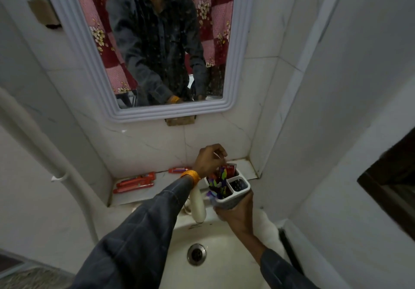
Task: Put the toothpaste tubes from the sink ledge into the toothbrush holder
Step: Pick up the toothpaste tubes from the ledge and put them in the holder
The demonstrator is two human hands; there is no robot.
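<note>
My right hand grips the white perforated toothbrush holder from below and holds it above the sink's back edge. Purple and red tubes stand in its compartments. My left hand hovers over the holder, fingers pinched on the top of a red tube standing in it. Three red toothpaste tubes lie on the ledge: two side by side at the left and one further back.
A white tap stands just under my left wrist. The white basin with its metal drain is below. A framed mirror hangs above the ledge, and tiled walls close in on both sides.
</note>
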